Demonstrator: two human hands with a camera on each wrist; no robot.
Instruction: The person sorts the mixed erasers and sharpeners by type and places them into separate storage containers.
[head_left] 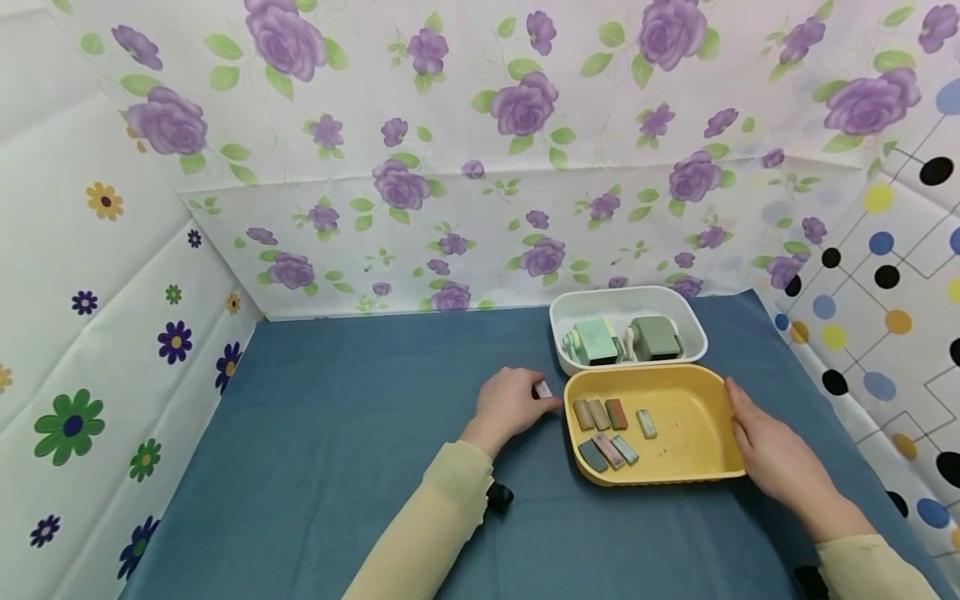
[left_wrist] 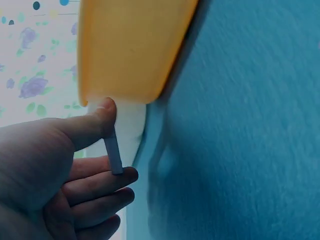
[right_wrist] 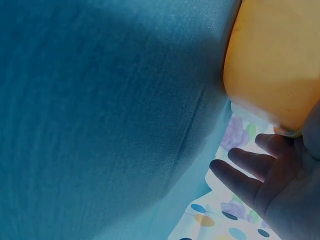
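Note:
My left hand [head_left: 513,404] pinches a small pale lavender-grey block [left_wrist: 114,152] between thumb and fingers, just left of the yellow tray [head_left: 697,433]. In the left wrist view the block stands edge-on between thumb tip and fingertips, the other fingers loosely bent below. Several small blocks lie in two loose rows in the tray's left half, among them a red-and-green block [head_left: 617,414] and a dark teal block [head_left: 592,456]. A pale green block [head_left: 647,424] lies apart. My right hand [head_left: 780,458] rests against the tray's right end, its fingers straight and spread in the right wrist view.
Behind the yellow tray stands a white tray [head_left: 697,342], holding a mint-green box-shaped gadget [head_left: 596,340] and a grey-green one [head_left: 655,337]. A blue cloth [head_left: 337,442] covers the table. Floral sheets [head_left: 465,208] hang behind and at the sides.

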